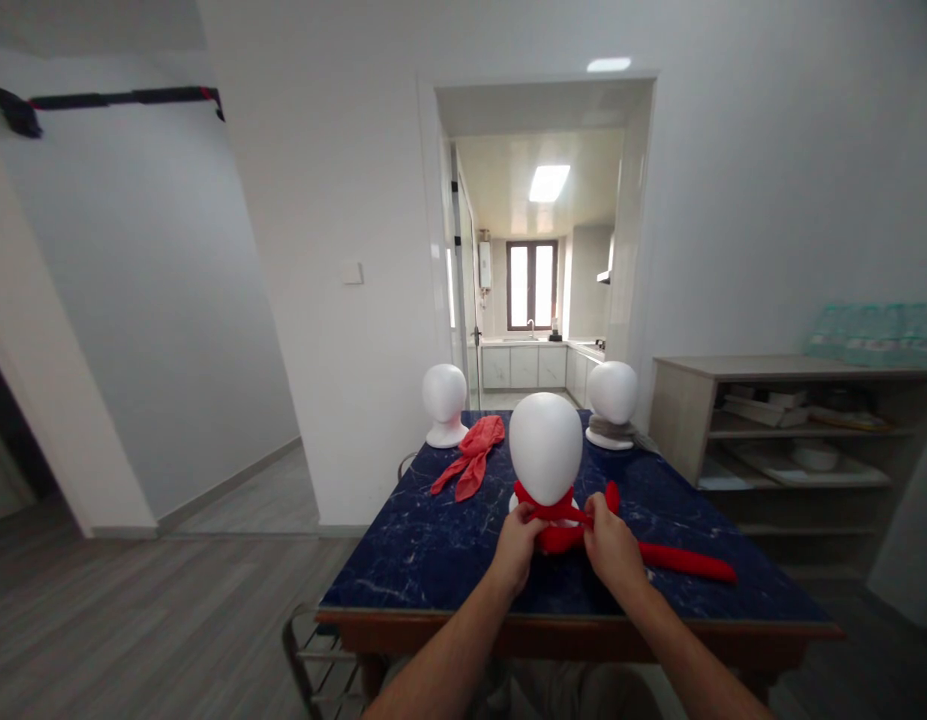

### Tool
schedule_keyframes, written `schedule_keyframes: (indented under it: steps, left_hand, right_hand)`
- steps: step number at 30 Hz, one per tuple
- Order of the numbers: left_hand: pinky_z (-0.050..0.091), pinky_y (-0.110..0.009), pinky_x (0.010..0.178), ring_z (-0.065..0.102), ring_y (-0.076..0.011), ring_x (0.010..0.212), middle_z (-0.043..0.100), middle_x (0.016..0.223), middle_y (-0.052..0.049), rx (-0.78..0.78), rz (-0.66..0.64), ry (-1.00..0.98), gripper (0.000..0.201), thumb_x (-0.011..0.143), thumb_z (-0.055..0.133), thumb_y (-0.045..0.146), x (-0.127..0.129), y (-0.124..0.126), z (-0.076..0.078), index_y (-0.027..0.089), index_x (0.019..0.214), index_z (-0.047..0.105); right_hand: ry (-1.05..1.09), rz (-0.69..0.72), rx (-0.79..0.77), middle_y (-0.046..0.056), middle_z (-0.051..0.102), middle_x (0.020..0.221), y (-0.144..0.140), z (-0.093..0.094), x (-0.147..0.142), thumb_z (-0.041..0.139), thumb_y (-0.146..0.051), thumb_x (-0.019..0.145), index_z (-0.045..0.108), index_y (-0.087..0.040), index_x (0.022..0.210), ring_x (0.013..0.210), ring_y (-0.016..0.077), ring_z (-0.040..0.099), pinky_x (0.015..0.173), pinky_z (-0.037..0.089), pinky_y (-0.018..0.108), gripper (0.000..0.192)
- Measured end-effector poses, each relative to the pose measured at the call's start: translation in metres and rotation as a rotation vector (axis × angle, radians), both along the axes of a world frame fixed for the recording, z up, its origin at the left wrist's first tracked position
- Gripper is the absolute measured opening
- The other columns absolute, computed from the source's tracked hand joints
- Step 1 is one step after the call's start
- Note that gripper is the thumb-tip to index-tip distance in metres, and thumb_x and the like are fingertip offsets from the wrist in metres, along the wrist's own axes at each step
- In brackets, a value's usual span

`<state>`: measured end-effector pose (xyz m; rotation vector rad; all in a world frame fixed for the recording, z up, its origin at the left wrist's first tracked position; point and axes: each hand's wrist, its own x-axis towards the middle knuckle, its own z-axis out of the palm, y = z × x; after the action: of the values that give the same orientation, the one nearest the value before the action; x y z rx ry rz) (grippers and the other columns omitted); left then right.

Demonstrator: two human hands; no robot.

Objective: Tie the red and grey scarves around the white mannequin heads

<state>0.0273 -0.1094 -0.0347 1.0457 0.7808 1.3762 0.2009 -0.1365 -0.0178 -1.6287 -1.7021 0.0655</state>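
Note:
A white mannequin head [546, 447] stands upright on the table in front of me. A red scarf [686, 562] goes around its neck, and one long end lies out to the right on the tabletop. My left hand [517, 545] is closed on the scarf at the left front of the neck. Opposite it, my right hand [609, 540] pinches the scarf at the right front. A strip of red cloth runs between the two hands. Fingers partly cover the folds, so I cannot tell how the scarf is looped there.
Behind stand a bare mannequin head [444, 393] at left and another head [612, 390] with a grey scarf [611, 431] around its neck. A coral-coloured cloth [474, 455] lies on the blue marbled table [403, 570]. A shelf unit [684, 410] stands at right, a metal-framed seat [320, 655] at lower left.

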Motion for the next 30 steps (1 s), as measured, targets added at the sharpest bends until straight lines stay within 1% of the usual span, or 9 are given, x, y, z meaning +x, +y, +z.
schedule_keyframes:
  steps: [3,7,9,13,18,21,25,28,30]
  left_hand:
    - [0.031,-0.018,0.037,0.058,-0.0114,0.050,0.075,0.079,-0.005,-0.028,-0.028,-0.018,0.028,0.069,0.074,0.024,-0.001,-0.002,0.002,0.015,0.094,0.064]
    - [0.035,-0.018,0.036,0.061,-0.0133,0.052,0.074,0.080,-0.003,-0.014,-0.074,-0.075,0.041,0.072,0.075,0.027,-0.001,-0.003,0.004,0.017,0.108,0.058]
    - [0.037,-0.018,0.037,0.063,-0.0141,0.054,0.074,0.081,-0.003,-0.014,-0.089,-0.088,0.044,0.073,0.077,0.029,-0.001,-0.003,0.004,0.018,0.110,0.056]
    - [0.044,-0.019,0.041,0.068,-0.0163,0.061,0.075,0.087,-0.005,-0.027,-0.128,-0.098,0.048,0.074,0.080,0.032,-0.001,-0.005,0.005,0.017,0.112,0.054]
    - [0.054,-0.024,0.051,0.071,-0.0173,0.065,0.075,0.088,-0.004,-0.028,-0.115,-0.089,0.051,0.073,0.082,0.034,-0.002,-0.007,0.005,0.017,0.112,0.054]
    - [0.050,-0.022,0.049,0.070,-0.0161,0.058,0.074,0.082,-0.002,-0.018,-0.152,-0.062,0.056,0.074,0.081,0.035,-0.002,-0.007,0.006,0.019,0.118,0.050]
    - [0.048,-0.021,0.049,0.069,-0.0153,0.055,0.073,0.080,-0.002,-0.027,-0.168,-0.043,0.054,0.076,0.078,0.038,-0.002,-0.009,0.008,0.020,0.116,0.047]
    - [0.050,-0.023,0.051,0.071,-0.0160,0.056,0.075,0.087,-0.003,-0.037,-0.173,-0.052,0.053,0.075,0.079,0.038,-0.001,-0.010,0.008,0.021,0.114,0.046]
    - [0.052,-0.024,0.053,0.072,-0.0170,0.058,0.075,0.090,-0.005,-0.045,-0.177,-0.058,0.052,0.075,0.078,0.038,-0.001,-0.009,0.007,0.021,0.113,0.046]
  right_hand:
    - [-0.144,0.110,0.113,0.010,0.069,0.108,-0.005,-0.002,-0.002,0.043,0.001,0.088,0.065,-0.020,0.107,0.096,0.0215,0.067,0.085,0.046,0.030,0.036]
    - [-0.160,0.295,0.190,0.012,0.055,0.149,-0.015,-0.014,-0.012,0.052,0.001,0.075,0.070,-0.023,0.127,0.136,0.0277,0.053,0.115,0.042,0.043,0.059]
    - [-0.109,0.329,0.175,0.012,0.046,0.159,-0.020,-0.020,-0.017,0.061,-0.006,0.074,0.069,-0.022,0.133,0.145,0.0308,0.045,0.122,0.038,0.049,0.062]
    - [0.009,0.372,0.145,0.012,0.050,0.157,-0.034,-0.021,-0.018,0.066,-0.021,0.086,0.080,-0.022,0.114,0.145,0.0320,0.045,0.125,0.035,0.052,0.031]
    - [0.151,0.472,0.202,0.014,0.062,0.144,-0.062,-0.011,-0.001,0.063,-0.028,0.094,0.079,-0.022,0.111,0.140,0.0315,0.052,0.123,0.036,0.050,0.025]
    - [0.278,0.481,0.095,0.013,0.073,0.124,-0.077,-0.009,0.013,0.067,-0.041,0.093,0.079,-0.021,0.107,0.124,0.0330,0.063,0.115,0.045,0.047,0.027]
    - [0.553,0.433,-0.145,0.008,0.076,0.098,-0.083,-0.005,0.030,0.071,-0.062,0.087,0.074,-0.019,0.110,0.091,0.0276,0.070,0.080,0.058,0.035,0.049]
    - [0.632,0.466,-0.345,-0.001,0.066,0.073,-0.082,0.009,0.050,0.070,-0.067,0.087,0.069,-0.020,0.105,0.059,0.0151,0.057,0.053,0.045,0.024,0.050]
    - [0.585,0.495,-0.492,-0.005,0.058,0.065,-0.082,0.025,0.069,0.073,-0.065,0.085,0.066,-0.020,0.100,0.049,0.0105,0.047,0.045,0.035,0.021,0.048]
